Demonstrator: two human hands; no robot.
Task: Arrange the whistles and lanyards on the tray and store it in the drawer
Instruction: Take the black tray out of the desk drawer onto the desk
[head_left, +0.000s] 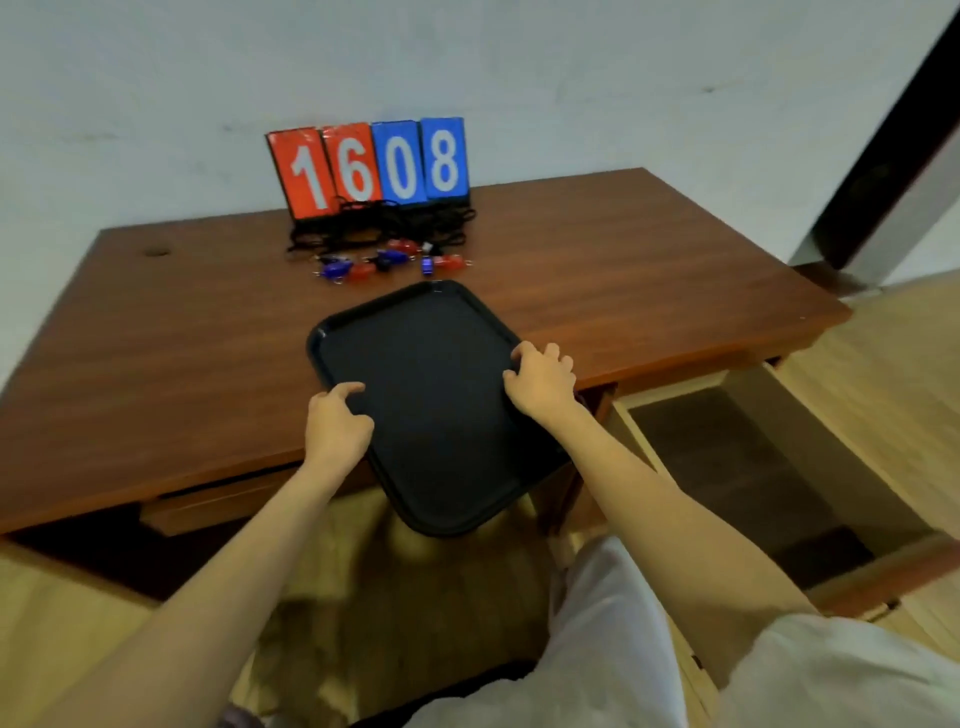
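- The wooden desk (156, 364) had a smooth, grained top.
- The black rounded tray (426, 374) lay on it, near end overhanging.
- The left hand (335, 421) and right hand (543, 382) gripped its side rims, fingers curled.
- Tangled black lanyards (374, 226) and red and blue whistles (387, 260) lay beyond, blurred.

A black rectangular tray (431, 395) with rounded corners and a raised rim sits at the centre of the frame, turned at an angle. Its far part lies over the bench (182, 338) and its near corner overhangs the front edge. The left hand (335, 426) and right hand (543, 382) grip its two sides. Small red and blue whistles (358, 271) lie scattered just beyond its far corner. Black lanyards (374, 226) lie heaped behind them. The drawer (737, 467) stands pulled out at right.
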